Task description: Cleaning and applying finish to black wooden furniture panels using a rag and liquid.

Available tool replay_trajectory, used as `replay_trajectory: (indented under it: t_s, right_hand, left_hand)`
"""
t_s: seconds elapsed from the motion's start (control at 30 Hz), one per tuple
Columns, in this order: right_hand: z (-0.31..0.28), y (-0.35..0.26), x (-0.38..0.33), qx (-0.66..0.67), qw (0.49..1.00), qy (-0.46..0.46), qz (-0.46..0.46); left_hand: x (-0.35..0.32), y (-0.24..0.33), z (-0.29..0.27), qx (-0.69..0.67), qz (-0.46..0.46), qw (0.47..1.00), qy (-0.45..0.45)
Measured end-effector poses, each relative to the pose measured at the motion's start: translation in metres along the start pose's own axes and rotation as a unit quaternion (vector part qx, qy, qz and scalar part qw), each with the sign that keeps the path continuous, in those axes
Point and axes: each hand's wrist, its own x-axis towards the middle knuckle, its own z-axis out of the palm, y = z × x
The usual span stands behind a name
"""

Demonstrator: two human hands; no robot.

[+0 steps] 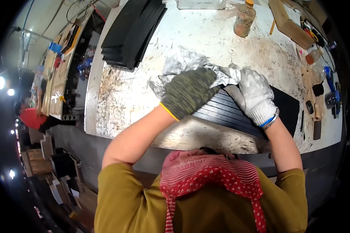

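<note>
Our hands, left hand and right hand, pinch a grey rag over black slats; at 12 o'clock, the bottle could topple if we sweep wide.

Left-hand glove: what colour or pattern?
The left hand wears a mottled dark green and grey knit glove with a yellow cuff edge, seen in the head view.

- Panel lies on the bench, near its front edge.
- Rag lies on the panel's left end, under the left hand.
- Right hand rests on the panel, right of the left hand.
- Stacked sheets lie behind, left.
- Bottle stands behind, right.
</note>
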Motion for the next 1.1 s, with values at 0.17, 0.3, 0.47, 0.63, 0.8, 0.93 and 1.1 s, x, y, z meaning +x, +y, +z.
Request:
replay_trajectory:
  t_s: [0.17, 0.3, 0.47, 0.63, 0.8, 0.93, 1.1]
  right_hand:
    - [-0.005, 0.0, -0.002, 0.009, 1.0, 0.015, 0.023]
    - [0.003, -0.006, -0.003, -0.006, 1.0, 0.01, 0.017]
    - [0.0, -0.001, -0.002, -0.002, 0.999, 0.028, 0.015]
    - [0.001, -0.005, 0.001, -0.004, 1.0, 0.017, 0.017]
    - [0.0, -0.003, 0.0, -0.004, 0.999, 0.033, 0.013]
    - [0.004, -0.004, 0.001, 0.0, 1.0, 0.023, -0.009]
    - [-0.002, -0.001, 0.002, -0.013, 1.0, 0.023, 0.011]
  left_hand:
    - [0.013, -0.086, -0.007, 0.012, -0.037, 0.99, -0.137]
    - [-0.005, -0.032, 0.018, -0.031, 0.086, 0.996, 0.012]
    - [0.015, -0.083, 0.002, 0.021, 0.067, 0.996, -0.051]
    - [-0.023, -0.045, 0.013, -0.059, 0.019, 0.997, 0.046]
    - [-0.007, -0.103, 0.012, 0.032, 0.007, 0.996, -0.086]
    - [-0.026, -0.071, 0.029, -0.078, 0.004, 0.996, 0.051]
    - [-0.015, -0.108, 0.019, 0.096, 0.007, 0.981, -0.169]
